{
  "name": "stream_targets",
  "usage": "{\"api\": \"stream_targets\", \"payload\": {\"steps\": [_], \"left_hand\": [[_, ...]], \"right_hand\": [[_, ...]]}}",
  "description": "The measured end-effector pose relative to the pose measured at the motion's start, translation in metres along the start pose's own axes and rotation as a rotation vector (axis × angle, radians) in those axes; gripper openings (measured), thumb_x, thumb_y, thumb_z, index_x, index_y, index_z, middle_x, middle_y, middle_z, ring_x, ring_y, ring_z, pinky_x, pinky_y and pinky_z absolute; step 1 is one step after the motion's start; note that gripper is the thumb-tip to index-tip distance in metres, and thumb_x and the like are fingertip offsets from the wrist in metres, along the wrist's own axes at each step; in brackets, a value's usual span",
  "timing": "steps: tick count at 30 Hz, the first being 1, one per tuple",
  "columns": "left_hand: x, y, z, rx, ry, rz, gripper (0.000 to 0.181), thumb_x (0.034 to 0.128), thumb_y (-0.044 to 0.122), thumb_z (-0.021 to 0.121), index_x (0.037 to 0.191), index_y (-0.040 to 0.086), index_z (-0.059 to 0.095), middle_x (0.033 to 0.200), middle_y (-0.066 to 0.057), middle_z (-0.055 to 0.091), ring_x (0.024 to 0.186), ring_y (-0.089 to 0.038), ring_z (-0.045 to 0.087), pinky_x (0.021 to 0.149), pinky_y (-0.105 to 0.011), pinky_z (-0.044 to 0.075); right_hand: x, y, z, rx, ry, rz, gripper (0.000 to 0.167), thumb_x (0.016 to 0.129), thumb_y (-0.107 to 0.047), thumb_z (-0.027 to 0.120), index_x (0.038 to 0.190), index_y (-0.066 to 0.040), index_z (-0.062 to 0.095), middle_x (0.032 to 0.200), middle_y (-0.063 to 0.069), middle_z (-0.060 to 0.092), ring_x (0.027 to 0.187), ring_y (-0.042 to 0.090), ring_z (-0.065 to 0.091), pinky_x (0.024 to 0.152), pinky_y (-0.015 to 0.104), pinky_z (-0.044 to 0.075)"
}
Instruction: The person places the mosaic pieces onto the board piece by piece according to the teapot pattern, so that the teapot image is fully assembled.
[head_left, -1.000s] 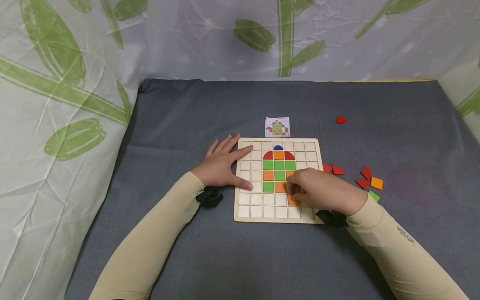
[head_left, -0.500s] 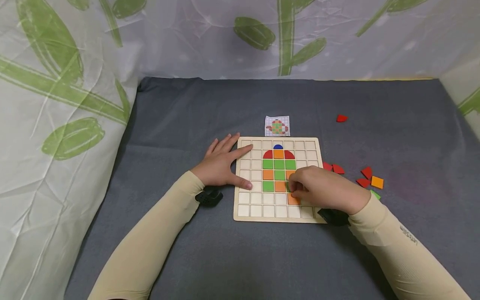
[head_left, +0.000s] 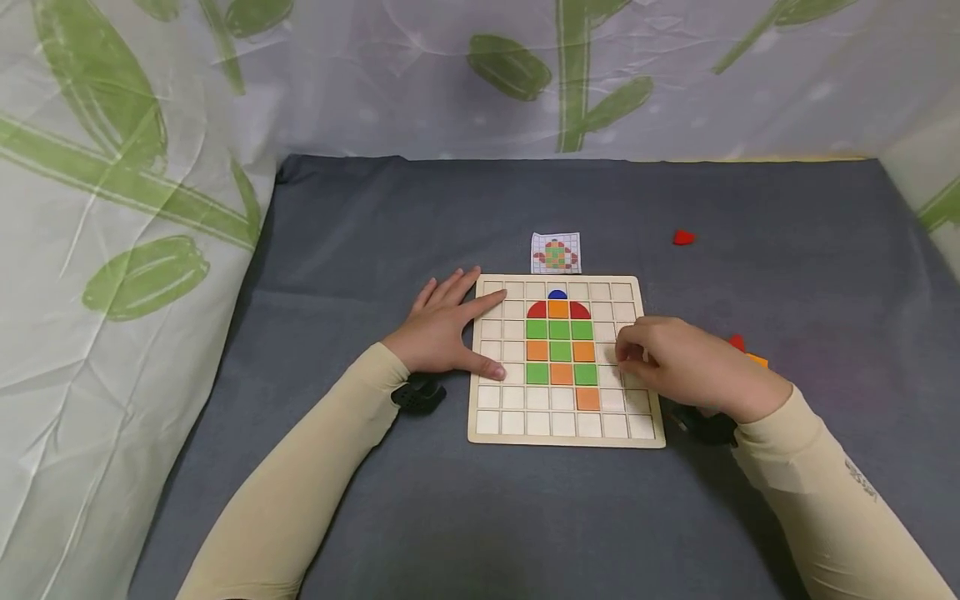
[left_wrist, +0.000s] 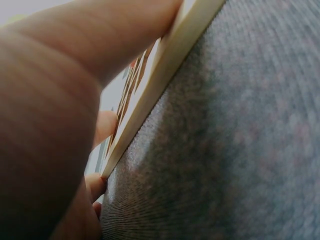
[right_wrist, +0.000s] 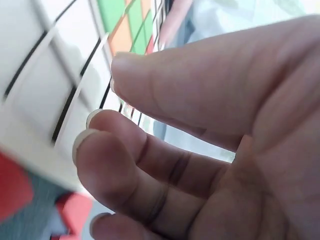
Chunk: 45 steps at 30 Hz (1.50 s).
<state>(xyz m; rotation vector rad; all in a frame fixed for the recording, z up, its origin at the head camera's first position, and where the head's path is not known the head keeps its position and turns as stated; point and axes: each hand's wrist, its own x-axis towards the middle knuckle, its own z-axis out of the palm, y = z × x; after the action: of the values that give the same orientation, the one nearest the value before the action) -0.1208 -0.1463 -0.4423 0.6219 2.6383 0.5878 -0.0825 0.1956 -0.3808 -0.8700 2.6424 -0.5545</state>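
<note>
The wooden grid board (head_left: 491,437) lies flat, with green, orange, red and blue tiles in its middle columns. My left hand (head_left: 442,333) rests spread on the board's left edge, thumb and forefinger over the outer squares; in the left wrist view the board's side (left_wrist: 150,95) shows under the fingers. Above the right columns hovers my right hand (head_left: 690,362). The right wrist view shows its thumb and fingertips apart with nothing between them. An orange tile (head_left: 588,399) sits alone in the second row from the bottom, below a green tile (head_left: 586,375).
A small printed pattern card (head_left: 556,253) lies just behind the board. One red piece (head_left: 683,238) is at the back right. More loose pieces, among them a red one (head_left: 737,342) and an orange one (head_left: 757,360), are partly hidden behind my right hand.
My right hand has moved right, off the coloured tiles, uncovering the green tile at the right of its row. It now hides several loose pieces. My left hand has stayed in place.
</note>
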Motion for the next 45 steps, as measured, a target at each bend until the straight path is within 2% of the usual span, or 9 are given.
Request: {"api": "stream_targets", "payload": {"steps": [9, 19, 24, 29, 36, 45], "left_hand": [[0.001, 0.002, -0.001, -0.012, -0.008, 0.004, 0.117, 0.0731, 0.075, 0.083, 0.168, 0.037, 0.026, 0.178, -0.003, -0.003, 0.164, -0.028, -0.007, 0.129, -0.055, -0.009], [-0.003, 0.0, -0.002, -0.031, -0.003, 0.022, 0.115, 0.0754, 0.071, 0.084, 0.168, 0.036, 0.026, 0.178, -0.004, -0.003, 0.164, -0.028, -0.007, 0.128, -0.056, -0.01], [-0.002, -0.001, -0.001, -0.026, 0.0, 0.022, 0.116, 0.0751, 0.072, 0.084, 0.168, 0.036, 0.026, 0.178, -0.004, -0.003, 0.164, -0.028, -0.007, 0.129, -0.056, -0.009], [-0.001, -0.001, 0.0, -0.018, -0.001, 0.019, 0.116, 0.0746, 0.072, 0.084, 0.168, 0.036, 0.025, 0.178, -0.003, -0.004, 0.164, -0.028, -0.007, 0.129, -0.055, -0.009], [-0.002, 0.001, -0.001, -0.017, 0.0, 0.013, 0.116, 0.0743, 0.073, 0.084, 0.168, 0.036, 0.026, 0.178, -0.004, -0.003, 0.164, -0.028, -0.007, 0.129, -0.056, -0.009], [-0.002, 0.001, -0.001, -0.02, -0.004, 0.005, 0.117, 0.0738, 0.073, 0.084, 0.168, 0.036, 0.025, 0.178, -0.003, -0.004, 0.164, -0.028, -0.008, 0.128, -0.055, -0.01]], "right_hand": [[-0.023, 0.026, -0.008, 0.062, 0.029, 0.108, 0.011, 0.096, -0.003, 0.073, 0.106, -0.009, 0.075, 0.091, -0.003, 0.069, 0.08, 0.013, 0.059, 0.071, 0.031, 0.053], [-0.042, 0.048, -0.016, 0.057, 0.042, 0.201, 0.014, 0.095, -0.006, 0.074, 0.109, -0.009, 0.074, 0.095, -0.001, 0.07, 0.08, 0.014, 0.061, 0.071, 0.032, 0.053], [-0.052, 0.058, -0.016, 0.043, 0.055, 0.228, 0.015, 0.095, -0.01, 0.077, 0.109, -0.007, 0.073, 0.091, -0.002, 0.07, 0.075, 0.012, 0.057, 0.067, 0.03, 0.05], [-0.06, 0.064, -0.015, 0.029, 0.067, 0.272, 0.017, 0.096, -0.014, 0.077, 0.11, -0.005, 0.073, 0.09, -0.001, 0.07, 0.071, 0.011, 0.056, 0.065, 0.03, 0.049], [-0.073, 0.067, -0.014, 0.038, 0.071, 0.315, 0.015, 0.095, -0.017, 0.079, 0.104, -0.008, 0.071, 0.088, -0.004, 0.07, 0.071, 0.012, 0.061, 0.064, 0.03, 0.05], [-0.087, 0.068, -0.013, 0.024, 0.017, 0.393, 0.024, 0.092, -0.025, 0.082, 0.102, -0.007, 0.07, 0.089, 0.001, 0.068, 0.078, 0.016, 0.063, 0.068, 0.035, 0.049]]}}
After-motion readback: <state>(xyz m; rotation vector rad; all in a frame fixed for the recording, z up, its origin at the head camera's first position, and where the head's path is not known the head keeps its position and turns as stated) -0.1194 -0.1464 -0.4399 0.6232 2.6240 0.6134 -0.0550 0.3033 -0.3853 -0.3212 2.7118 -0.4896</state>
